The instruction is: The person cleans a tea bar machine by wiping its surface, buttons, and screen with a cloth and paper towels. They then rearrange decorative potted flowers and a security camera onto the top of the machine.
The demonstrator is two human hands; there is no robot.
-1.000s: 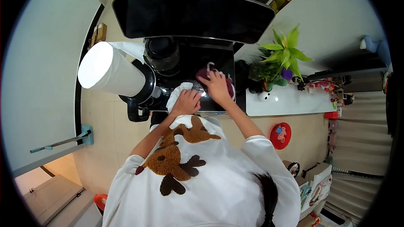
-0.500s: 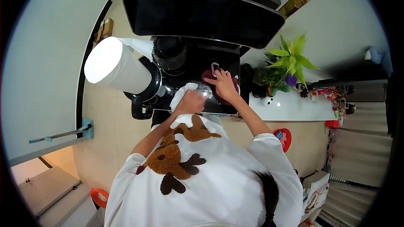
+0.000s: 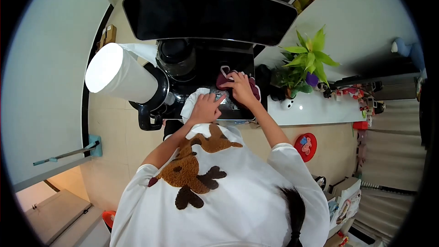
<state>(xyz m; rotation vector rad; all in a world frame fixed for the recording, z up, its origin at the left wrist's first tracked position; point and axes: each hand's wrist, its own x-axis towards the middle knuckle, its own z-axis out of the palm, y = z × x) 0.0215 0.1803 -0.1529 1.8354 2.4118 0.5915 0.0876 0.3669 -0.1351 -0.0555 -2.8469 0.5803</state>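
Note:
On a black glossy surface (image 3: 215,59) lies a dark red cloth item (image 3: 223,78) with a white edge or strap. My right hand (image 3: 239,87) rests on it, fingers bent over the cloth. Beside it, my left hand (image 3: 206,108) lies over a crumpled white tissue (image 3: 188,105), index finger stretched toward a small clear, shiny thing (image 3: 222,98) between the hands. What that clear thing is I cannot make out. A large white paper roll (image 3: 128,75) leans over a black kettle (image 3: 161,84) at the left, near a glass pot with a black lid (image 3: 176,59).
A wide black screen or panel (image 3: 208,14) stands behind the surface. To the right, a white counter (image 3: 315,112) holds a green plant (image 3: 312,55) and small figures. A red basin (image 3: 305,146) is on the floor, and a mop (image 3: 95,146) leans at the left.
The fingers of my left hand have spread, with the index finger now extended. My right hand has shifted slightly on the dark red cloth. The view swung and came back.

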